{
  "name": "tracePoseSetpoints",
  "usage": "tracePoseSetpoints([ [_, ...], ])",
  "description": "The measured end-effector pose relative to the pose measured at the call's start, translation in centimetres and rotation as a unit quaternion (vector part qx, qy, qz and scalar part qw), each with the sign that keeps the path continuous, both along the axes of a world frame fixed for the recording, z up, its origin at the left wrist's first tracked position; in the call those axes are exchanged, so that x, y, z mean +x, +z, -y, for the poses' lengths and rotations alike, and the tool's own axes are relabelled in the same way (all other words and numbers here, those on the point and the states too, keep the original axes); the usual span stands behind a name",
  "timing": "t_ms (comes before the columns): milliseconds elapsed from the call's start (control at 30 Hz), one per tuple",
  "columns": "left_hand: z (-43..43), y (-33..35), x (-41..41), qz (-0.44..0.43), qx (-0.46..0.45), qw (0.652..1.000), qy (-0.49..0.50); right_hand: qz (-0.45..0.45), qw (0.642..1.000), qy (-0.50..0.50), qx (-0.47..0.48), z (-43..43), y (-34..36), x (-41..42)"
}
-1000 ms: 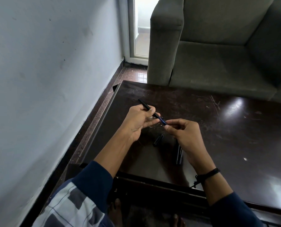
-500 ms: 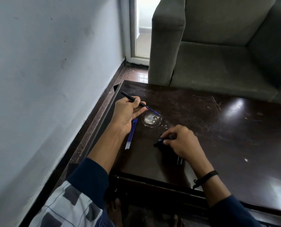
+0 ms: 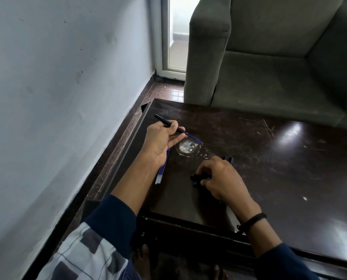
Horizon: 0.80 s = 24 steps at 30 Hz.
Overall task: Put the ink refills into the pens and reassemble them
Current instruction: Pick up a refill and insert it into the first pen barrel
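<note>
1. Gripping black pen barrel [image 3: 164, 122] in left hand [image 3: 160, 142], fingers and thumb curled round its middle, raised over far-left part of dark table [image 3: 269, 158].
2. Sticking out of barrel's right end: thin blue refill [image 3: 194, 138], pointing right and slightly down above a pale round stain [image 3: 187, 147].
3. Lying flat on table, partly hidden under left palm: spare blue refills [image 3: 162, 170], side by side and touching, running toward near edge.
4. Pinching small black pen piece [image 3: 196, 177] with right hand [image 3: 223, 178], fingertips curled down onto it at table level; cannot tell whether lifted or resting.
5. Peeking out just beyond right knuckles: more black pen parts [image 3: 229, 159], mostly hidden.
6. Wearing black wristband [image 3: 251, 221] on right wrist, dark blue sleeves [image 3: 112, 217] pushed up both forearms.
7. Standing past far table edge: grey armchair [image 3: 269, 67].
</note>
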<state>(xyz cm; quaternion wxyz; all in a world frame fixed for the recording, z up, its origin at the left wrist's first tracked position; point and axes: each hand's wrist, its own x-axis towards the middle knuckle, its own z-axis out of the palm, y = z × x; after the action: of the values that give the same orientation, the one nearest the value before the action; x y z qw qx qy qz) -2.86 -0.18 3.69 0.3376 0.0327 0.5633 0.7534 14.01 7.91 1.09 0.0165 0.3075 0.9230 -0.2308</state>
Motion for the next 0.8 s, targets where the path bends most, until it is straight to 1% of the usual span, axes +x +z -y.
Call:
tracePoseSetpoints([
  [100, 0.0, 0.1, 0.2, 0.005, 0.004, 1.0, -0.009, -0.091, 0.989, -0.105, -0.051, -0.5, 0.5, 0.1],
  [200, -0.1, 0.0, 0.5, 0.009, 0.001, 1.0, -0.02, -0.199, 0.952, -0.195, -0.125, -1.1, 0.8, 0.5],
  [267, -0.2, -0.1, 0.7, 0.012, -0.003, 1.0, -0.027, -0.271, 0.921, -0.216, -0.178, -1.4, 0.9, 0.6],
  [333, -0.4, -0.2, 1.1, 0.017, -0.009, 0.999, -0.034, -0.315, 0.9, -0.207, -0.22, -1.4, 1.1, 0.6],
  [400, -0.6, -0.3, 1.7, 0.019, -0.013, 0.999, -0.048, -0.326, 0.896, -0.192, -0.23, -1.3, 1.1, 0.4],
  [567, -0.8, -0.3, 2.8, 0.024, -0.019, 0.996, -0.087, -0.305, 0.912, -0.192, -0.197, -1.1, 0.8, 0.1],
  [800, -0.7, -0.1, 2.6, 0.027, -0.021, 0.996, -0.078, -0.291, 0.913, -0.205, -0.201, -1.3, 1.1, 0.3],
])
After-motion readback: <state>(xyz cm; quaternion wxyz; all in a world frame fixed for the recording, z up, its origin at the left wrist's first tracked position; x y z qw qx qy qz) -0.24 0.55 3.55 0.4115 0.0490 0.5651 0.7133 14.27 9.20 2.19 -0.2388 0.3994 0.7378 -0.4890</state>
